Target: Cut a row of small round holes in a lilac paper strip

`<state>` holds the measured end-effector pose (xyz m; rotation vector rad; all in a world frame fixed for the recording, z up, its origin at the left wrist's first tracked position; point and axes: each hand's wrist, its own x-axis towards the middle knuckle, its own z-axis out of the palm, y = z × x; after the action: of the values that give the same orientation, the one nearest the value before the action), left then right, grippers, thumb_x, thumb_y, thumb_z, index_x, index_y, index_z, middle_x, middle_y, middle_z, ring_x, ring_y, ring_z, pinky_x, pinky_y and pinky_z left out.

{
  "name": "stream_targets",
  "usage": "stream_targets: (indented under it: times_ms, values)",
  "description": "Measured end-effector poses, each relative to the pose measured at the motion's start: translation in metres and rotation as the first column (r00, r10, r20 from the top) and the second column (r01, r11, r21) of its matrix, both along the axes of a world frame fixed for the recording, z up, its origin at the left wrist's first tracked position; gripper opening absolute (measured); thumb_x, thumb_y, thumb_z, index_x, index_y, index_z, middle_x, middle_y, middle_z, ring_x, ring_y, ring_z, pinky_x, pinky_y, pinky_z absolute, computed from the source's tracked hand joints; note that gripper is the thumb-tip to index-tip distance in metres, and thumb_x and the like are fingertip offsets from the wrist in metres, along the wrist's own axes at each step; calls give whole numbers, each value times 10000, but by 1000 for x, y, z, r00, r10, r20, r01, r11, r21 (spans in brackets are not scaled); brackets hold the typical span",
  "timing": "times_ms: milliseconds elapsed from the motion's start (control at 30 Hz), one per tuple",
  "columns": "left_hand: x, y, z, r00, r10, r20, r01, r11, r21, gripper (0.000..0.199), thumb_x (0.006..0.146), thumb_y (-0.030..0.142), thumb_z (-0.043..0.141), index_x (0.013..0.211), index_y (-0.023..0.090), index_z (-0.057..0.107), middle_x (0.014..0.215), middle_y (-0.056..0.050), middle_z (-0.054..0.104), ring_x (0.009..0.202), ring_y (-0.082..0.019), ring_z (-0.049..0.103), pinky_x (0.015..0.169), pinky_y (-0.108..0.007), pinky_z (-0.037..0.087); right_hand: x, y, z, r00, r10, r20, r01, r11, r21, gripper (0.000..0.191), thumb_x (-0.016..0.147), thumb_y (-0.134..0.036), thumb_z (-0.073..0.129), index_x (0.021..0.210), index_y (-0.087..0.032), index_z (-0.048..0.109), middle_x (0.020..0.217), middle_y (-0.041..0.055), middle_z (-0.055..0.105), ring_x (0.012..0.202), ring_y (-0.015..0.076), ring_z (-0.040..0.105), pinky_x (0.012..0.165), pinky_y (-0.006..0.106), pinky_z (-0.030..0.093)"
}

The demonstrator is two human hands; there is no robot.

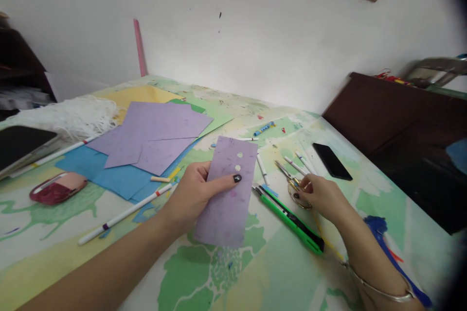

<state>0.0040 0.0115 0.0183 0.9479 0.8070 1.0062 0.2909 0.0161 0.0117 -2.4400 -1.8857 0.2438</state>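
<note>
I see purple sheets point(164, 120), then the left hand point(195, 189) pinching the purple card point(224, 214) mid-view, thumb point(226, 183) on top; best keep it flat, thumb clear of the pale spots point(238, 168). Cutter point(288, 218) lies just beside; mind its tip. Right hand point(321, 193) touches the scissors point(289, 176) at the handles, can't tell if clamped; I'd seat fingers squarely.

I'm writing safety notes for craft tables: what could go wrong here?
The green cutter lies tip toward the purple paper in the left hand, so a careless sweep might catch the tip. The scissors at the right hand lie close to white pens, which could get knocked and roll.
</note>
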Motion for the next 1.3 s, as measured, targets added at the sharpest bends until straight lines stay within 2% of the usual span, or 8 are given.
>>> stream_targets:
  times_ms: [400, 567, 700, 833, 933, 1033, 1133, 1300]
  values:
    - [0, 3, 1, 999, 24, -39, -24, 1000, 17, 154, 652, 295, 797, 655, 163, 717, 583, 0, 652, 468, -90, 549, 407, -165, 430, 3, -1, -1, 990, -33, -139, 37, 999, 24, 307, 713, -237, 573, 1009, -164, 545, 748, 42, 680, 640, 175, 608, 539, 253, 377]
    - [-1, 4, -1, 996, 64, -59, -63, 998, 17, 145, 620, 281, 796, 621, 163, 712, 580, -2, 652, 469, -91, 546, 409, -167, 417, -4, -4, 4, 943, 76, -323, 3, 971, 237, 321, 734, -282, 616, 1037, -180, 596, 685, 12, 644, 555, 137, 551, 511, 240, 362]
    - [-1, 3, -2, 993, 61, -97, -60, 998, 15, 176, 621, 310, 793, 637, 155, 711, 600, -21, 670, 474, -114, 567, 409, -191, 433, -26, -11, 5, 752, 186, -632, 60, 936, 347, 328, 715, -425, 710, 898, -162, 638, 515, -53, 479, 430, 82, 384, 423, 222, 268]
    - [1, 1, -4, 986, 72, -147, -70, 997, 16, 203, 626, 328, 787, 646, 145, 702, 619, -36, 684, 481, -132, 580, 412, -209, 444, -60, -27, 1, 465, 168, -869, 33, 978, 206, 373, 642, -455, 782, 690, -167, 550, 411, -96, 383, 316, 33, 275, 325, 183, 156]
    - [3, 2, -6, 979, 120, -166, -116, 993, 32, 266, 658, 340, 766, 536, 143, 634, 494, 1, 602, 397, -91, 486, 360, -182, 364, -82, -39, -2, 321, 131, -938, -114, 988, 99, 382, 696, -473, 743, 686, -172, 508, 423, -56, 523, 258, 28, 302, 283, 162, 175]
    - [6, 2, -6, 980, 111, -167, -103, 993, 55, 307, 695, 368, 742, 521, 141, 629, 498, -6, 600, 411, -92, 484, 371, -187, 364, -95, -47, -4, 188, 114, -975, -117, 989, 94, 364, 744, -488, 699, 753, -155, 552, 584, 1, 649, 253, 9, 325, 266, 154, 214]
    - [8, 1, -4, 985, 58, -163, -48, 997, 65, 319, 744, 410, 700, 579, 138, 669, 573, -31, 649, 471, -111, 534, 426, -204, 419, -100, -50, -4, 119, 63, -991, -29, 998, 60, 325, 658, -365, 790, 820, -151, 607, 512, -69, 550, 258, -3, 292, 257, 136, 196]
    - [9, 1, -6, 995, 18, -94, -2, 987, 164, 303, 799, 376, 639, 588, 159, 652, 576, -7, 634, 509, -111, 537, 490, -214, 449, -98, -50, -4, 124, 73, -990, 23, 997, 76, 243, 677, -304, 764, 785, -145, 616, 498, -76, 507, 275, 2, 308, 268, 142, 238]
